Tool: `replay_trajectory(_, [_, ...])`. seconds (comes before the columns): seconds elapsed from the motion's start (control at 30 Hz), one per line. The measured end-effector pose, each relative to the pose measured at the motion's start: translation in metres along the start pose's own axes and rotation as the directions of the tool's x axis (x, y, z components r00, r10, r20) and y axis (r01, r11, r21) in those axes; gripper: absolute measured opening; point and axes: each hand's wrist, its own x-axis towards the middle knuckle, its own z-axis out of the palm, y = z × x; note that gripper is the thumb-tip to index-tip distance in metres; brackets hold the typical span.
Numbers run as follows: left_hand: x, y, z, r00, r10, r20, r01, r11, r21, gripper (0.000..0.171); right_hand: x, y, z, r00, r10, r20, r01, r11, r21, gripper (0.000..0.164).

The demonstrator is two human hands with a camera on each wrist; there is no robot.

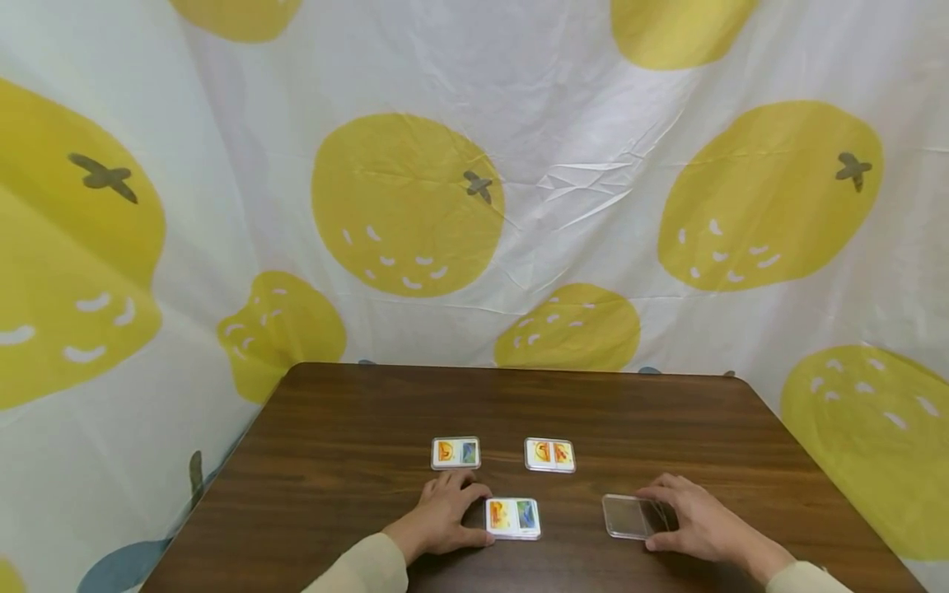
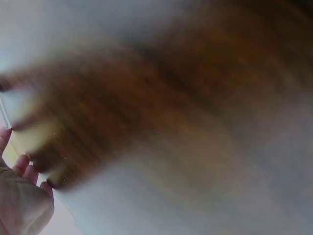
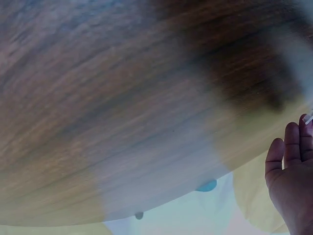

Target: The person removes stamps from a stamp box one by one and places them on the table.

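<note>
Left grip rests loosely curled on the tabletop, thumb just beside the near card pile, pinching nothing I can see. Two smaller card piles already lie farther off: the far left one and the far right one. To the right, the right grip lies on the clear case, fingers curved over its right side. Judging by this, dealing looks partly done. Both wrist views are blurred; card faces are unreadable.
</note>
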Motion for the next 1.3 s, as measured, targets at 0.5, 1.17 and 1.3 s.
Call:
replay_trajectory(0.5, [0.001,0.001,0.0,1.0,-0.004,0.007,0.004,1.0,0.014,0.056,-0.006,0.006,0.002,0.999,0.047,0.017,-0.047,0.999,0.002,0.069])
replay_trajectory(1.17, [0.002,0.0,0.001,1.0,-0.01,0.023,0.01,1.0,-0.003,0.057,-0.001,0.002,-0.002,0.99,0.117,0.084,-0.119,0.993,0.025,0.075])
replay_trajectory(1.3, [0.002,0.0,0.0,1.0,-0.002,0.023,0.002,1.0,-0.008,0.057,0.0,-0.001,-0.004,0.993,0.099,0.063,-0.101,0.995,0.022,0.074])
